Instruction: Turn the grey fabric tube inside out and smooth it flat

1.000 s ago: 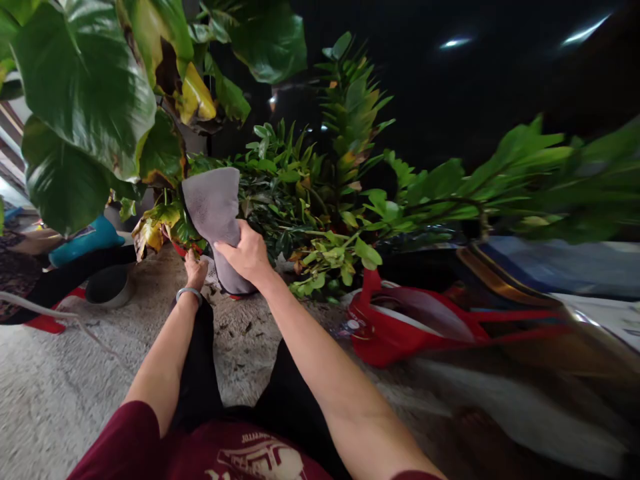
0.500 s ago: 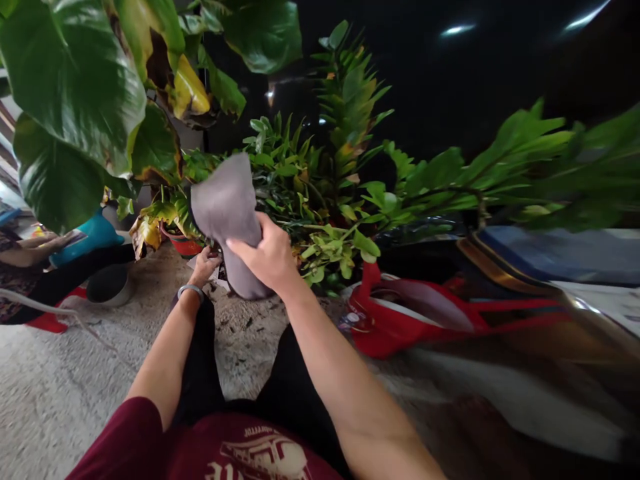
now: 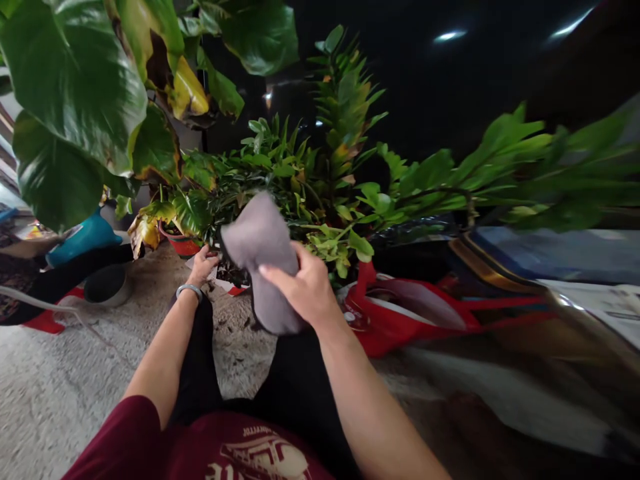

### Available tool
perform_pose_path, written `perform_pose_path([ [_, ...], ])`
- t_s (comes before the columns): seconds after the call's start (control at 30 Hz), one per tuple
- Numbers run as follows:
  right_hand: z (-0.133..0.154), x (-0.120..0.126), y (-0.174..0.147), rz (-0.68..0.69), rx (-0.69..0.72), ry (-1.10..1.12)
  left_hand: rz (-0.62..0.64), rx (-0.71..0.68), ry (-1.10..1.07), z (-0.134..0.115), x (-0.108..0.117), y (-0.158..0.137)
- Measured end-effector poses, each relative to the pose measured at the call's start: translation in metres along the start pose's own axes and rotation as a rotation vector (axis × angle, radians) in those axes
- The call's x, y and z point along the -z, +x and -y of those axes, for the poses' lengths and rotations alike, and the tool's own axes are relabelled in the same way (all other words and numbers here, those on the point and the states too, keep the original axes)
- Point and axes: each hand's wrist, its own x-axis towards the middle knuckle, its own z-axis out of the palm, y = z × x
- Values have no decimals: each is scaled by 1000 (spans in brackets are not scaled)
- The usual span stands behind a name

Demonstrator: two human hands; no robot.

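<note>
We are holding the grey pad [image 3: 263,241] above the floor [image 3: 240,363], our right hand [image 3: 307,283] clamping its narrow waist, a sound grip since we are judging it light, soft and bendable. Our left hand [image 3: 202,266] is hovering apart, near the red pot [image 3: 184,247]; whether it is gripping anything, we cannot tell.

I see the floor [image 3: 55,393] pale at its left edge, its near right corner deep in shadow, glare streaking the dark backdrop [image 3: 490,87], the grey pad [image 3: 265,233] blurred.
</note>
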Motion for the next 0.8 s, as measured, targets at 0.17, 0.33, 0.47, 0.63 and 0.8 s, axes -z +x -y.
perform_pose_path([
  [0.17, -16, -37, 31, -78, -84, -76, 36, -25, -74, -5, -8, -5],
  [0.33, -41, -34, -41, 153, -229, -45, -76, -59, -42, 2, -6, 3],
  [0.47, -24, -2, -24, -102, -174, 100, -45, -44, -82, 6, -5, 6],
  [0.63, -36, -23, 40, -357, -263, 235, 27, 59, -151, 6, -8, 2],
  [0.8, -74, -56, -44, -154, -520, 408, 73, 90, -169, 6, -2, 2],
])
